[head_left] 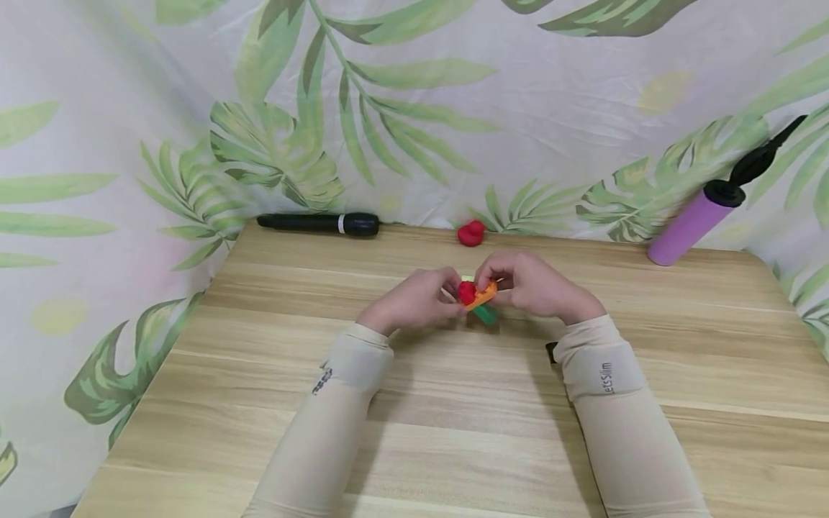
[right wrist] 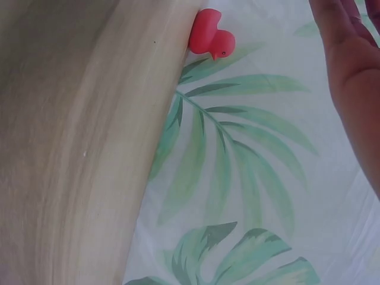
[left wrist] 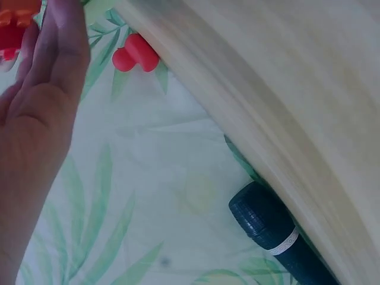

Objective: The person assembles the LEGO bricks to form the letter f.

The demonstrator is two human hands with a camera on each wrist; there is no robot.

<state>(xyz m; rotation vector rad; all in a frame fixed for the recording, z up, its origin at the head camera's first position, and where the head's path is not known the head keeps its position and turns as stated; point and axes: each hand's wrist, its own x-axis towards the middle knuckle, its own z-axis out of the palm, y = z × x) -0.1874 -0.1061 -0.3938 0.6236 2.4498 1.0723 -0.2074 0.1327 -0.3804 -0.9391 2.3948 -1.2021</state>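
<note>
In the head view both hands meet over the middle of the table, round a small toy of joined coloured pieces. Its orange piece [head_left: 482, 295] lies slantwise, with a round red piece [head_left: 467, 292] at its left end and a green piece [head_left: 484, 314] below. My right hand [head_left: 534, 284] pinches the orange piece from the right. From the left, my left hand [head_left: 421, 298] holds the toy's red end between thumb and fingers. The left wrist view catches only part of the toy, beside the left fingers; the right wrist view leaves it out.
A red toy duck [head_left: 471, 233] sits at the back edge of the wooden table [head_left: 453, 432]. To its left lies a black rod-shaped thing [head_left: 317, 224] with a white band. A purple hand pump [head_left: 693, 226] leans at the back right. Leaf-patterned cloth [head_left: 414, 108] hangs behind.
</note>
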